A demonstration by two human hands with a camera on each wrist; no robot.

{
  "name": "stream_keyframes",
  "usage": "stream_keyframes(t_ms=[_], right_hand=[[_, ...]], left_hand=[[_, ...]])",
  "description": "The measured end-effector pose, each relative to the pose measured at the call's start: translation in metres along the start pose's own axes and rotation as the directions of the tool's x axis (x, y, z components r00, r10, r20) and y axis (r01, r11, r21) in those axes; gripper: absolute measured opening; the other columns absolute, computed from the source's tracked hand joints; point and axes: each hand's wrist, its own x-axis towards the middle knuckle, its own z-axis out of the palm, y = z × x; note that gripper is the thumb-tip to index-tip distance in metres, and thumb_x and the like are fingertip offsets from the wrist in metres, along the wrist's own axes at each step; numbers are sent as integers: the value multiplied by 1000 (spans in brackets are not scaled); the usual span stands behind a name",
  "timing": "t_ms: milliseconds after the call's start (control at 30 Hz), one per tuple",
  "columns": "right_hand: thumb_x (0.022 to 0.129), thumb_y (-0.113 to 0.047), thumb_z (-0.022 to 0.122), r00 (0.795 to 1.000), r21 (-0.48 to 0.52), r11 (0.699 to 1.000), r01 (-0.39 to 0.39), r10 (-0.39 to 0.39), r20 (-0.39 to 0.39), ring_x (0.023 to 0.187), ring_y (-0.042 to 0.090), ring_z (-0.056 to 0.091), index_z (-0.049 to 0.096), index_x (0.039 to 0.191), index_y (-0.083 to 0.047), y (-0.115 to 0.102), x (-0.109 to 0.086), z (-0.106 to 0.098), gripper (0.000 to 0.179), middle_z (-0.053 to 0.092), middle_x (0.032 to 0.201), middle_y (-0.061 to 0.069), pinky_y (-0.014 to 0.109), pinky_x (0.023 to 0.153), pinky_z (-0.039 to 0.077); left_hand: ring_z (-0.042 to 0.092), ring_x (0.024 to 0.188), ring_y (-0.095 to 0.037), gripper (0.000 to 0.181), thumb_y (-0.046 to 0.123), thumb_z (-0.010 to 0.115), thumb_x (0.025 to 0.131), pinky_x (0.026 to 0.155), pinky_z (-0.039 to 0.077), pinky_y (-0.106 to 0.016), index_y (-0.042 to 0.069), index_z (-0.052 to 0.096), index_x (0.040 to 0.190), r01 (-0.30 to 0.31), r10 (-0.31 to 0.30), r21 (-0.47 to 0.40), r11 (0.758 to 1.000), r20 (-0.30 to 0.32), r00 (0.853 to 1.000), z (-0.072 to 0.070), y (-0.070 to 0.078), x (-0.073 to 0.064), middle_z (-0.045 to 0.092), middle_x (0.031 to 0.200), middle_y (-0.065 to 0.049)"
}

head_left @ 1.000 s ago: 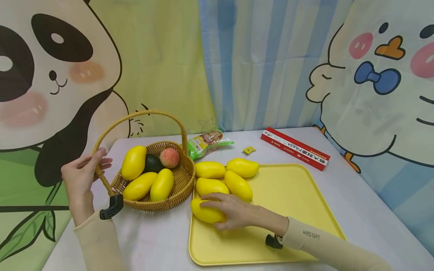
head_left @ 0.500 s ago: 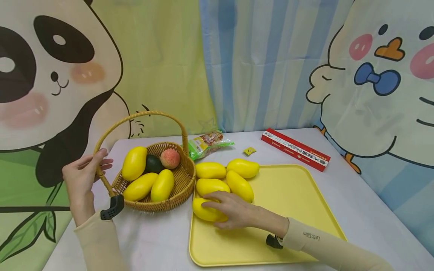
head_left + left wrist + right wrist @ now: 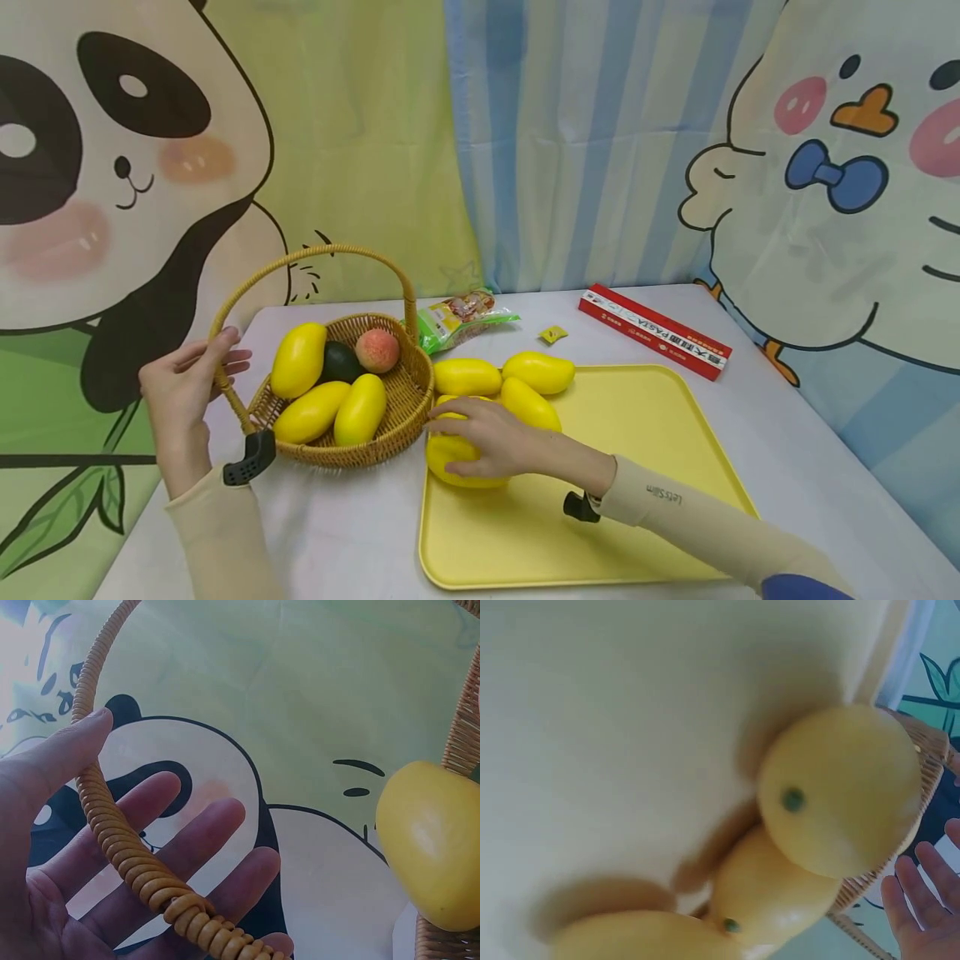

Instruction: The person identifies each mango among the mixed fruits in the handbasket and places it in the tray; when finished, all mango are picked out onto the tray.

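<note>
In the head view, my left hand (image 3: 183,383) is at the handle (image 3: 341,248) of a wicker basket (image 3: 420,400) on the left. Its thumb lies across the handle and its loosely straight fingers extend behind it, as the left wrist view shows. Inside the basket lie yellow mangoes (image 3: 297,360), a dark green avocado (image 3: 341,364) and a peach (image 3: 377,351). My right hand (image 3: 491,437) is over the nearest mango (image 3: 450,461) at the tray's left side and hides most of the one behind. Its fingers (image 3: 926,889) look extended in the right wrist view.
The mangoes lie along the left side of a yellow tray (image 3: 615,533). Further back are a green snack bag (image 3: 457,317), a small yellow packet (image 3: 552,334) and a red pasta box (image 3: 654,331). Cartoon-printed curtains (image 3: 562,150) hang behind the white table.
My right hand has shifted left and slightly away from me, from the side of the nearest mango to over it and the one behind. The left hand keeps its place at the handle.
</note>
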Motion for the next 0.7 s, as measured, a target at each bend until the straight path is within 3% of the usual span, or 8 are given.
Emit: stream_keyframes(t_ms=[167,400,700], right_hand=[[88,-32,70,995,40,995,-87,85,60,124,19,51,56,132,-13,-2,28,-13,50,52,136,4,32,100,46],[88,-31,70,988,73,989,-132,126,89,117,18,55,56,133,-13,1,56,-17,50,55,133,4,29,95,48],[86,-37,72,973,14,982,-187,184,137,116,15,54,55,135,-15,8,83,-14,56,54,134,3,26,91,49]], left_hand=[[69,54,-9,21,33,84,72,57,53,-14,17,78,83,4,-4,-4,1000,4,1000,-1,0,0,72,65,5],[69,54,-9,17,32,84,73,57,53,-13,19,77,81,5,-4,-11,1000,4,1000,-1,-1,1,72,65,5],[69,54,-9,17,30,83,74,56,53,-13,17,77,82,-12,12,-17,1000,8,1000,-1,0,0,72,65,5]])
